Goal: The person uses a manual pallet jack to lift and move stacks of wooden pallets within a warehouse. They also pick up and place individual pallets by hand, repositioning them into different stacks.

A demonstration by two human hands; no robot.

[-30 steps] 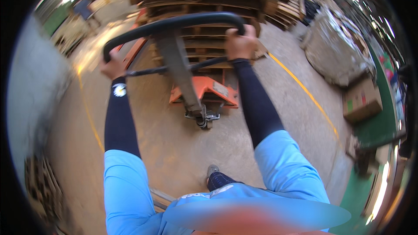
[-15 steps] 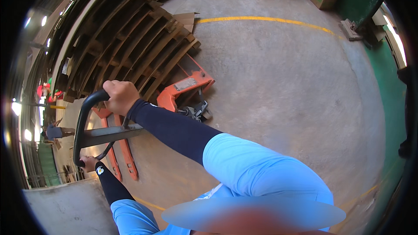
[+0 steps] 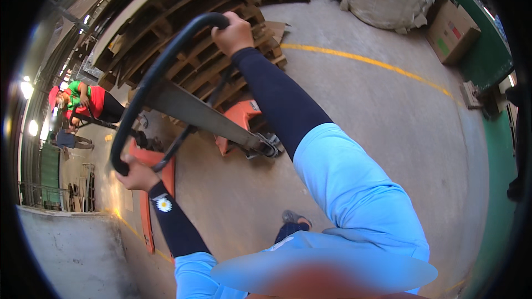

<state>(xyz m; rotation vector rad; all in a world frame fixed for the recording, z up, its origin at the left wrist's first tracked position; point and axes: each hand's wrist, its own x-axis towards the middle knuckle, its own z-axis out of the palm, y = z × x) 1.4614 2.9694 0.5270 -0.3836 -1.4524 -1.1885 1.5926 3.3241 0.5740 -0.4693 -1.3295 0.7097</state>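
Observation:
Both my hands grip the black loop handle point(image 3: 143, 91) of a pallet jack. My right hand point(image 3: 233, 34) is closed round its upper end, and my left hand point(image 3: 137, 173) is wrapped round the lower end. A grey steel shaft point(image 3: 202, 117) runs from the loop down to the jack's orange body point(image 3: 241, 115). Behind the handle rises a tall stack of wooden pallets point(image 3: 244, 80), partly hidden by it. The jack's forks are not visible under the stack.
At left, another person point(image 3: 97, 102) in red and green holds a dark handle near a second orange pallet jack point(image 3: 168, 171). Farther back stands another person point(image 3: 67, 139). A large wrapped bale point(image 3: 385, 0), a cardboard box point(image 3: 453, 32) and a grey concrete block point(image 3: 72, 249) border the floor.
The handle and my hands have come closer in view, my right hand going up and to the right. My foot now shows. The person in red and green appears larger and more fully in sight.

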